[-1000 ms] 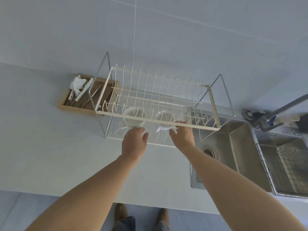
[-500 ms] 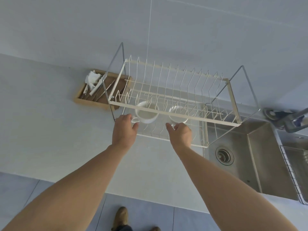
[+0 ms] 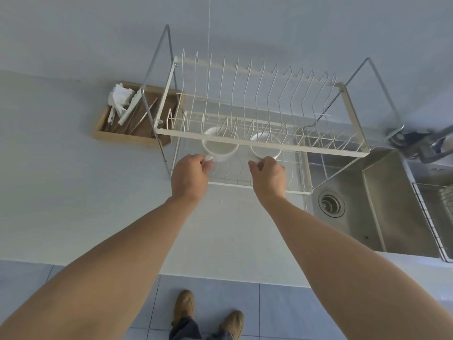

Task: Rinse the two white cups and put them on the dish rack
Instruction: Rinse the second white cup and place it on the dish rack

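Note:
Two white cups sit side by side, mouths up, on the lower tier of a white wire dish rack [image 3: 262, 143]. My left hand [image 3: 190, 176] pinches the handle of the left cup [image 3: 220, 149]. Fingers of my right hand [image 3: 268, 176] close on the handle of the right cup [image 3: 266, 147]. The rack's front top bar crosses in front of both cups and hides part of each.
A wooden tray [image 3: 132, 137] with utensils and a crumpled white cloth lies left of the rack. A steel sink [image 3: 372, 204] with a drain is to the right, a faucet [image 3: 416, 143] above it and a wire basket [image 3: 438, 212] at the far right edge.
The view has shifted, so the rack now looks larger and sits further right. Both hands stayed at the cups and their fingers have closed onto the handles.

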